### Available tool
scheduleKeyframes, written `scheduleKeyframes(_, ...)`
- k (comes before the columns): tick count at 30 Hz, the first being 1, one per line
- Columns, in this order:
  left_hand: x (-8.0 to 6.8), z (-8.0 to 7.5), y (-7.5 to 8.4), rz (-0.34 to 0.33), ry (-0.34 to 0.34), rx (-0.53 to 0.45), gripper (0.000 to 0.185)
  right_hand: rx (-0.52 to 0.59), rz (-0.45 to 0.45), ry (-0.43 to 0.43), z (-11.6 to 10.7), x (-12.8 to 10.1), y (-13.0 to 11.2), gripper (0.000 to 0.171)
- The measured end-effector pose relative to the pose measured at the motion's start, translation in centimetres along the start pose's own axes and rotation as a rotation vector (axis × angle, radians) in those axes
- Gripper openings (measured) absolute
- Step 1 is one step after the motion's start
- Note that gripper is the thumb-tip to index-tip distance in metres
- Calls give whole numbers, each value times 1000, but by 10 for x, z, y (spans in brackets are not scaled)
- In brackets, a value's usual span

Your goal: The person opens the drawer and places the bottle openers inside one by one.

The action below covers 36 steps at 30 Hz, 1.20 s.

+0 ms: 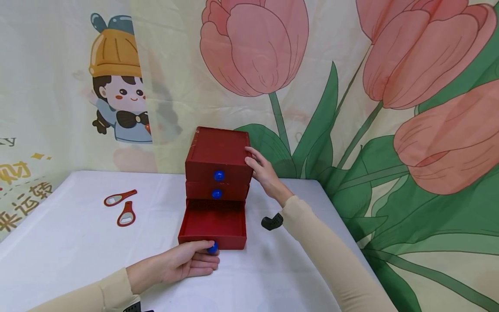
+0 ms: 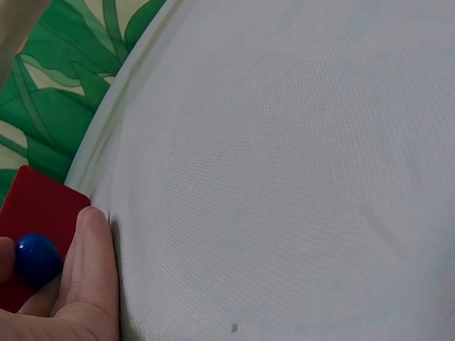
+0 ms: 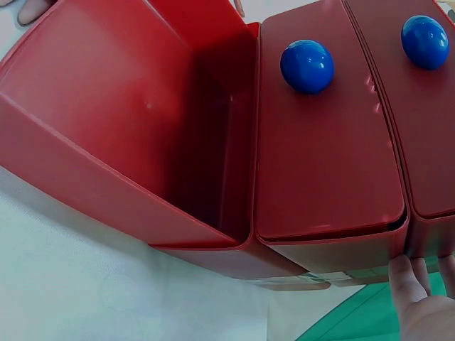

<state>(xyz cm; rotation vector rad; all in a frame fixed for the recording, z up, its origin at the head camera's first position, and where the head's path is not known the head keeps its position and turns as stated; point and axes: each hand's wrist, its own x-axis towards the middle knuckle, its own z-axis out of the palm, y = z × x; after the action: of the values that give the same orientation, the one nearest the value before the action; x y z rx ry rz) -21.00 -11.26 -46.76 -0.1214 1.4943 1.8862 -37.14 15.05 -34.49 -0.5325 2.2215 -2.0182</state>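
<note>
A small red drawer chest [image 1: 218, 151] stands on the white table [image 1: 78, 242]. Its bottom drawer [image 1: 213, 225] is pulled out and looks empty inside [image 3: 135, 92]. My left hand [image 1: 191, 261] pinches the bottom drawer's blue knob [image 1: 212, 248] [image 2: 35, 259] at the drawer front. My right hand [image 1: 265, 173] presses flat against the chest's right side, fingertips [image 3: 405, 273] on its edge. The two upper drawers are pushed in, each with a blue knob [image 1: 218, 175] [image 3: 307, 65].
Two red bottle openers [image 1: 121, 197] [image 1: 126, 214] lie on the table left of the chest. A small black object [image 1: 272, 222] lies to its right. A tulip-print backdrop hangs behind and along the table's right edge.
</note>
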Motion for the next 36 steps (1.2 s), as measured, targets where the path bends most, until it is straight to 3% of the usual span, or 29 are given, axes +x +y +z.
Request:
scheduleKeyframes(20, -4, -9, -1, -16, -21, -19, 61, -10, 12, 3, 0, 1, 0, 53)
scheduleKeyframes(36, -19, -41, -2, 12, -53, 29, 60, -11, 15, 16, 1, 0, -1, 53)
